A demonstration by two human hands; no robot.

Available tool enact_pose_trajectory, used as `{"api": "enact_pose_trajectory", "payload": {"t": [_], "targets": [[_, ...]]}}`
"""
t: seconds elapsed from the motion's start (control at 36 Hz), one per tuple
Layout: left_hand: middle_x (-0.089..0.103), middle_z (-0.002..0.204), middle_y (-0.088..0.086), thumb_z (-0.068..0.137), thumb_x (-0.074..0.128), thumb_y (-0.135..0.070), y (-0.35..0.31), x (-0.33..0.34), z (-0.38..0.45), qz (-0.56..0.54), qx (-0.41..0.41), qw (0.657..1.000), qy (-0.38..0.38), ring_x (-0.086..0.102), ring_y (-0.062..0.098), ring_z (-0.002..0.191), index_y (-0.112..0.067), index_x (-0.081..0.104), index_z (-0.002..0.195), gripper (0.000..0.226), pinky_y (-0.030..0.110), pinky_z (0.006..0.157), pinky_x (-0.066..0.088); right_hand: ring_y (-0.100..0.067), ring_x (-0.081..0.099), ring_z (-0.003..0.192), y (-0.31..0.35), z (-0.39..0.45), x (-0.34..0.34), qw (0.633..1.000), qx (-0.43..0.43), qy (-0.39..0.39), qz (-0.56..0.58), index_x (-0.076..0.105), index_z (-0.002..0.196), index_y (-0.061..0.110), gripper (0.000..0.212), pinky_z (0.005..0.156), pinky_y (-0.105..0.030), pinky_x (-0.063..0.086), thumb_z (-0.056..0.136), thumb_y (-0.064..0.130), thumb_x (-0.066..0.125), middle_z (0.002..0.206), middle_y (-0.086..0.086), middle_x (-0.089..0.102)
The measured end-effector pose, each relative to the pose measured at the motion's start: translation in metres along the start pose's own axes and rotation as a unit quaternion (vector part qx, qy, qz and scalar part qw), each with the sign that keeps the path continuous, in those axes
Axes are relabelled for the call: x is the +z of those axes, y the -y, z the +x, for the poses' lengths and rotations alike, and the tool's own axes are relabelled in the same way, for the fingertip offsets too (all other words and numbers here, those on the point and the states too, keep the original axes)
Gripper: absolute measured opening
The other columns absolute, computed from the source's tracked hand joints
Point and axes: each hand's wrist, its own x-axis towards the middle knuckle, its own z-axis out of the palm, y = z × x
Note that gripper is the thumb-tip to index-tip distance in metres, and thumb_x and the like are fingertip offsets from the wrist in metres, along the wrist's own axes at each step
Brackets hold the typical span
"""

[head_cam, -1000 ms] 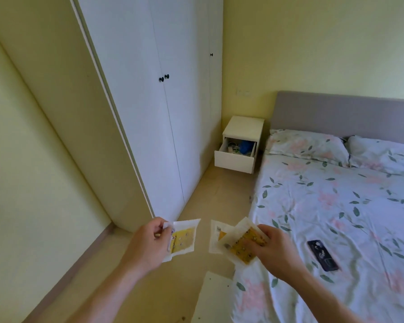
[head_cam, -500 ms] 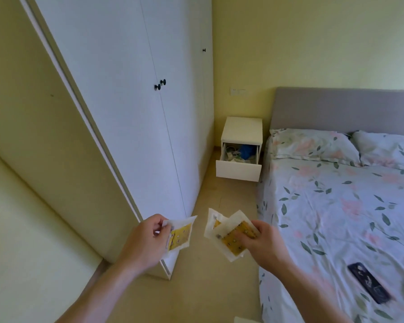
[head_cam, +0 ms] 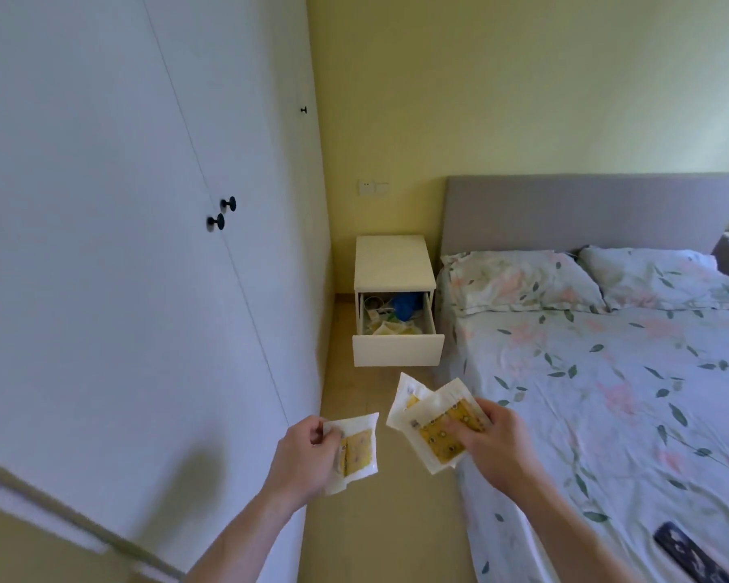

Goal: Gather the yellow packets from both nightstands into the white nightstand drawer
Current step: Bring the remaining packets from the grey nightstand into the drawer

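A: What is on the far left?
B: A tall white wardrobe with round black knobs [head_cam: 222,212] lines the left wall.

A: And the left hand [head_cam: 308,452]?
B: Its grip is clamped on one flat white-bordered packet with a yellow patterned centre [head_cam: 354,450], thumb on top, held over the tan floor.

A: Further along?
B: The white box-shaped nightstand [head_cam: 392,263] stands in the corner, between wardrobe and bed. Its white drawer [head_cam: 397,350] is pulled open, and more yellow packets lie inside near the front, with a blue thing and white cables behind.

A: The right hand [head_cam: 495,446]?
B: Its grip is pinched on two overlapping yellow-centred packets with white edges [head_cam: 432,420], fanned, just left of the mattress edge.

A: Rightmost?
B: A bed with a pale floral sheet and grey headboard [head_cam: 607,372], and a dark phone-like slab [head_cam: 687,555] lying near its lower corner.
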Motion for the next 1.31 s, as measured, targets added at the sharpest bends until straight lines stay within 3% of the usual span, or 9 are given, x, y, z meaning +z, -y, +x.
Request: {"api": "enact_pose_trajectory", "payload": {"t": [0.08, 0.22, 0.39, 0.47, 0.58, 0.86, 1.0, 1.19, 1.31], "targets": [[0.069, 0.083, 0.007, 0.093, 0.054, -0.028, -0.009, 0.01, 0.069, -0.021, -0.035, 0.999, 0.032, 0.066, 0.028, 0.08, -0.012, 0.065, 0.085, 0.022, 0.043, 0.072, 0.057, -0.007, 0.072, 0.069, 0.004, 0.037, 0.007, 0.999, 0.023, -0.029, 0.0, 0.073, 0.079, 0.023, 0.009, 0.067, -0.032, 0.061, 0.088, 0.022, 0.075, 0.075, 0.009, 0.076], [0.073, 0.085, 0.007, 0.078, 0.055, -0.035, -0.016, 0.041, 0.176, -0.033, -0.062, 0.994, 0.08, 0.071, 0.031, 0.088, -0.01, 0.068, 0.083, 0.029, 0.053, 0.08, 0.061, 0.0, 0.061, 0.051, 0.001, 0.095, -0.001, 0.995, 0.059, -0.074, 0.014, 0.069, 0.077, 0.013, 0.013, 0.046, -0.012, 0.042, 0.088, 0.016, 0.074, 0.067, 0.004, 0.069], [0.071, 0.094, 0.006, 0.098, 0.056, -0.028, -0.056, 0.073, 0.289, -0.04, -0.068, 0.992, 0.099, 0.069, 0.024, 0.091, -0.014, 0.068, 0.09, 0.02, 0.047, 0.084, 0.061, -0.006, 0.068, 0.064, -0.015, 0.193, -0.014, 0.99, 0.103, -0.093, -0.004, 0.072, 0.082, 0.016, 0.008, 0.053, -0.02, 0.052, 0.089, 0.021, 0.073, 0.075, 0.002, 0.074], [0.071, 0.094, 0.007, 0.098, 0.058, -0.026, -0.065, 0.086, 0.34, -0.057, -0.088, 0.99, 0.098, 0.069, 0.024, 0.092, -0.012, 0.068, 0.091, 0.019, 0.046, 0.084, 0.061, -0.01, 0.07, 0.069, -0.022, 0.248, -0.018, 0.989, 0.121, -0.087, -0.008, 0.073, 0.084, 0.016, 0.005, 0.051, -0.016, 0.051, 0.087, 0.021, 0.073, 0.076, 0.003, 0.075], [0.071, 0.096, 0.011, 0.098, 0.058, -0.019, -0.081, 0.095, 0.396, -0.077, -0.128, 0.985, 0.089, 0.069, 0.024, 0.087, -0.008, 0.069, 0.095, 0.015, 0.036, 0.072, 0.063, -0.006, 0.072, 0.072, -0.035, 0.318, -0.023, 0.987, 0.15, -0.05, -0.02, 0.073, 0.083, 0.024, 0.002, 0.068, -0.032, 0.062, 0.085, 0.024, 0.075, 0.077, 0.011, 0.075], [0.074, 0.097, 0.014, 0.097, 0.06, -0.017, -0.103, 0.105, 0.548, -0.098, -0.18, 0.975, 0.083, 0.072, 0.028, 0.089, -0.006, 0.069, 0.097, 0.014, 0.04, 0.073, 0.063, -0.006, 0.07, 0.074, -0.034, 0.485, -0.02, 0.978, 0.199, -0.011, -0.061, 0.071, 0.085, 0.026, 0.002, 0.063, -0.026, 0.057, 0.087, 0.025, 0.072, 0.08, 0.01, 0.074], [0.073, 0.1, 0.009, 0.098, 0.059, -0.022, -0.106, 0.119, 0.637, -0.077, -0.202, 0.971, 0.105, 0.071, 0.025, 0.092, -0.012, 0.069, 0.101, 0.015, 0.038, 0.075, 0.063, -0.009, 0.068, 0.072, -0.033, 0.569, -0.013, 0.973, 0.217, 0.01, -0.078, 0.069, 0.089, 0.023, 0.003, 0.048, -0.015, 0.045, 0.09, 0.026, 0.068, 0.082, 0.007, 0.072], [0.073, 0.101, 0.008, 0.097, 0.058, -0.02, -0.112, 0.149, 0.763, -0.048, -0.22, 0.962, 0.156, 0.073, 0.025, 0.089, -0.01, 0.067, 0.104, 0.015, 0.034, 0.071, 0.062, -0.007, 0.066, 0.072, -0.044, 0.676, 0.011, 0.958, 0.278, -0.001, -0.067, 0.069, 0.093, 0.018, 0.005, 0.05, -0.017, 0.042, 0.09, 0.022, 0.069, 0.083, 0.006, 0.071], [0.072, 0.102, 0.007, 0.098, 0.058, -0.021, -0.116, 0.171, 0.833, -0.038, -0.219, 0.958, 0.18, 0.072, 0.024, 0.09, -0.015, 0.065, 0.103, 0.01, 0.037, 0.074, 0.063, -0.01, 0.069, 0.079, -0.057, 0.734, 0.023, 0.946, 0.317, 0.011, -0.062, 0.07, 0.095, 0.018, 0.008, 0.064, -0.027, 0.056, 0.088, 0.019, 0.071, 0.089, 0.003, 0.073]]}}
